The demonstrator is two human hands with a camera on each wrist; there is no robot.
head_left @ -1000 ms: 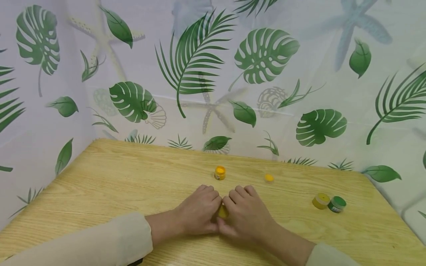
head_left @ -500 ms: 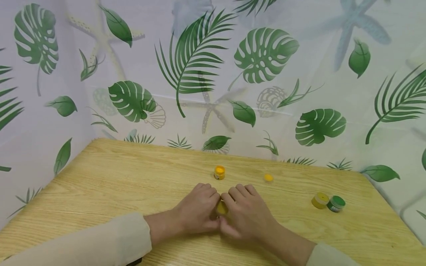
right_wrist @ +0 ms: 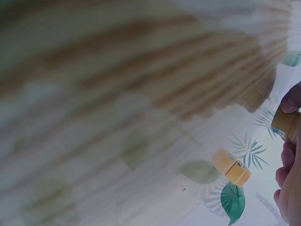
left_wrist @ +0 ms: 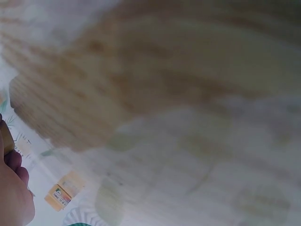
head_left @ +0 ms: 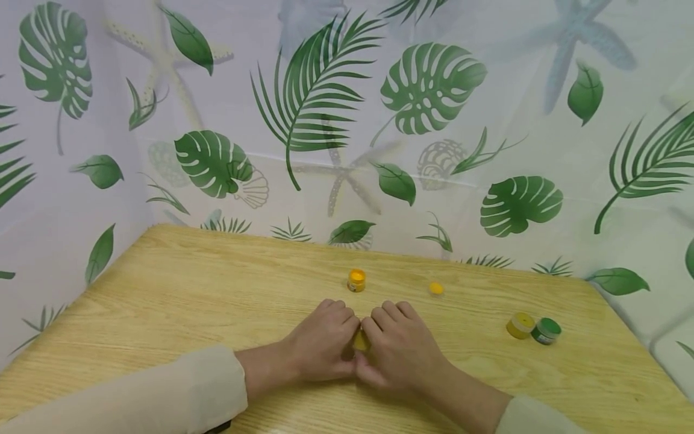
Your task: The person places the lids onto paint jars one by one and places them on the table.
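My left hand (head_left: pixel 323 342) and right hand (head_left: pixel 403 346) meet over the front middle of the table. Between them they grip a small dark-yellow paint jar (head_left: pixel 361 341), mostly hidden by the curled fingers in the head view. In the right wrist view the jar (right_wrist: pixel 283 123) shows its side and a small pale label, with fingers around it. Only a sliver of the jar (left_wrist: pixel 7 139) appears in the left wrist view. Beyond the hands stands an uncapped orange-yellow paint jar (head_left: pixel 356 281). Right of that lies a yellow lid (head_left: pixel 436 289).
A yellow jar (head_left: pixel 520 325) and a green jar (head_left: pixel 546 331) stand side by side on the right of the wooden table (head_left: pixel 217 277). A leaf-patterned cloth (head_left: pixel 347 120) hangs behind the table and along its left side.
Both hands keep their hold on the dark-yellow jar and have hardly moved. The head view has shifted very slightly; the other jars and the lid have stayed in place.
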